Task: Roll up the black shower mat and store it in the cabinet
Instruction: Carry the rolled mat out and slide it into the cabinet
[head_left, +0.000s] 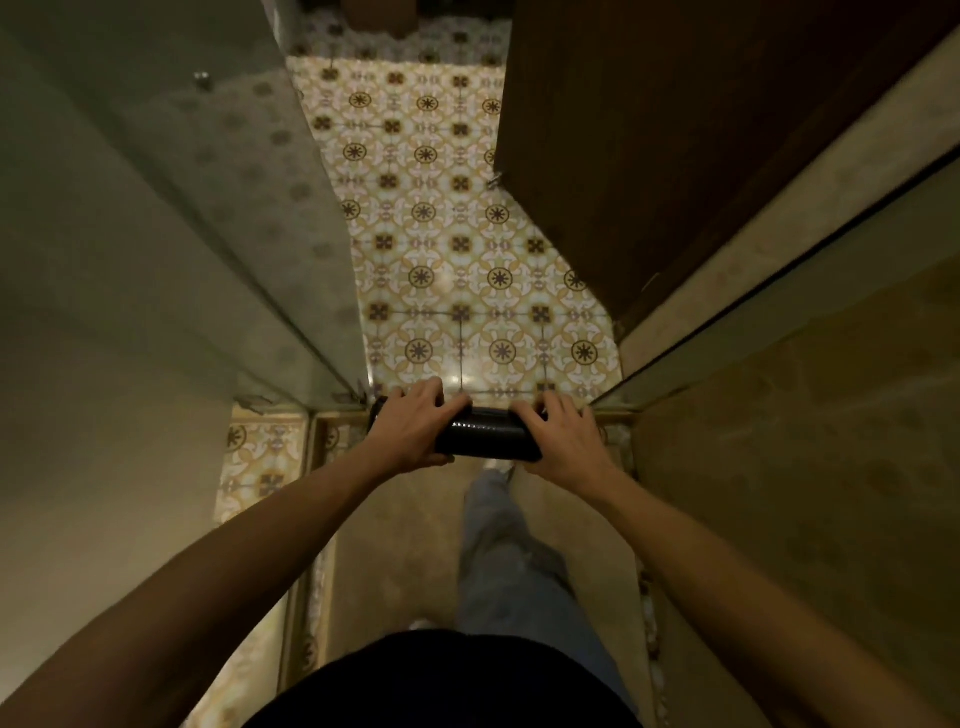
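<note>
Both hands held the mat (485, 439) tight, already rolled into a short black tube, out in front at twelve o'clock. Left hand (415, 428) wrapped one end and right hand (563, 439) wrapped the other. I think squeezing both ends would keep the roll from springing open. Past it lay the floor (431, 249), with a brown door (675, 130) at one o'clock. No cabinet showed.

The black shower mat (488, 436) is rolled into a tight glossy cylinder, lying crosswise just before the patterned floor tiles (441, 260).
</note>
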